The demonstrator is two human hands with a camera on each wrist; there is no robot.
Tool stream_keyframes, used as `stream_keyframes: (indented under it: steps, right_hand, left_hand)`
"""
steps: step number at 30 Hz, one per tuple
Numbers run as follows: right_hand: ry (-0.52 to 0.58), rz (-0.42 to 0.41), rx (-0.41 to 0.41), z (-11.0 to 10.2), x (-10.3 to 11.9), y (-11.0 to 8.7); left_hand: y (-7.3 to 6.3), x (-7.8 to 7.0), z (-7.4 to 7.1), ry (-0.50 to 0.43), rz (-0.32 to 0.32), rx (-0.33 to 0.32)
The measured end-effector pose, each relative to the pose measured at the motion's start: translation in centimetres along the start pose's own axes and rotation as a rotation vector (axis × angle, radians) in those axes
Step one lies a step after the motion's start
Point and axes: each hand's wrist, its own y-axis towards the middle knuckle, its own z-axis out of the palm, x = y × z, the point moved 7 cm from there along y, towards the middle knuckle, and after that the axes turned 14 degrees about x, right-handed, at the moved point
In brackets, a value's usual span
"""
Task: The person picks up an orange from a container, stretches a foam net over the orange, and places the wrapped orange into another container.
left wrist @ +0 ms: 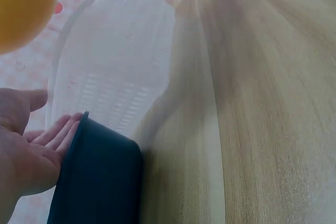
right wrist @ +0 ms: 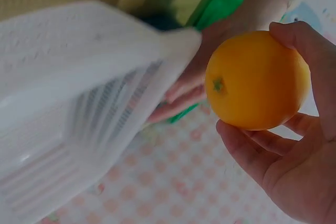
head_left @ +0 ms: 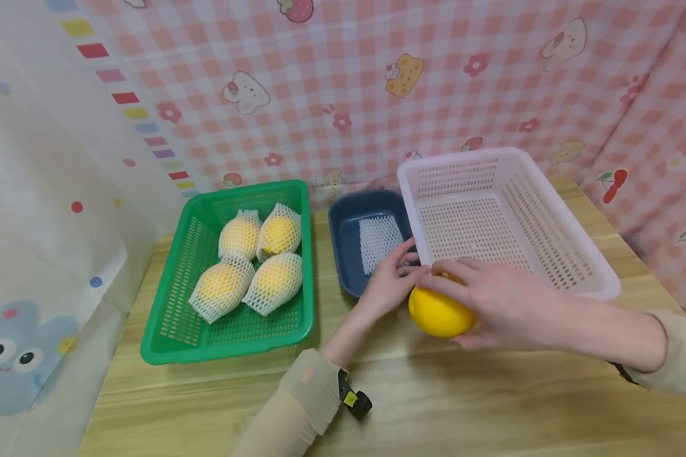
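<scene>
My right hand (head_left: 505, 301) grips a bare orange (head_left: 440, 311) in front of the near left corner of the pale pink basket (head_left: 549, 190). In the right wrist view, thumb and fingers curl round the orange (right wrist: 257, 82), and its green stem end shows. My left hand (head_left: 389, 282) reaches over the right side of the dark blue tray (head_left: 343, 273), beside the pink basket's corner. Its fingers look relaxed with nothing held in the left wrist view, where the palm (left wrist: 31, 150) lies by the tray's rim. A white foam net sleeve (head_left: 377, 238) lies flat inside the tray.
At the left stands a green basket (head_left: 228, 352) holding several yellow fruits (head_left: 220, 289) in white foam nets. All containers rest on a wooden table (head_left: 434, 406). A pink checked cloth (head_left: 331, 76) hangs behind, with a pale printed sheet (head_left: 51, 190) at the left.
</scene>
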Motion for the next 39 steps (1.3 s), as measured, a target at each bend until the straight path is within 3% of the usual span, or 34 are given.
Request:
stream_keyframes:
  steps: [12, 22, 39]
  right_hand:
    - [-0.21, -0.221, 0.025, 4.7, 4.9, 0.9]
    - [-0.345, -0.316, 0.06, 8.9, 6.3, 2.3]
    - [-0.556, -0.385, -0.028, 10.3, 7.0, 3.1]
  left_hand:
    - [0.1, 0.0, -0.3, -0.011, 0.007, 0.014]
    - [0.0, -0.1, -0.3, -0.027, 0.019, 0.024]
    - [0.1, 0.2, -0.3, -0.037, 0.022, 0.018]
